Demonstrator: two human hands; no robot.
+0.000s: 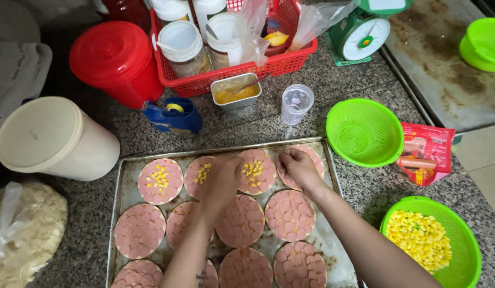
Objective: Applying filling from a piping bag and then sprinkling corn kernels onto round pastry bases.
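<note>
Granite counter holds a metal tray (125,176) of sausage-topped rounds (290,214). Right hand (298,166) is pinched narrow over the tray's far-right round; left hand (222,178), fingers curled, hovers over corn (252,168) on the far row; whether it holds any is hidden. Right of the tray sits a green corn bowl (466,250).

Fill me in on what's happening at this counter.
A person is working over a metal baking tray of round bases covered in pink sausage slices. The left hand and right hand rest over the top row, where three rounds already carry corn kernels. The lower rounds carry none. A green colander of corn sits at the right.
</note>
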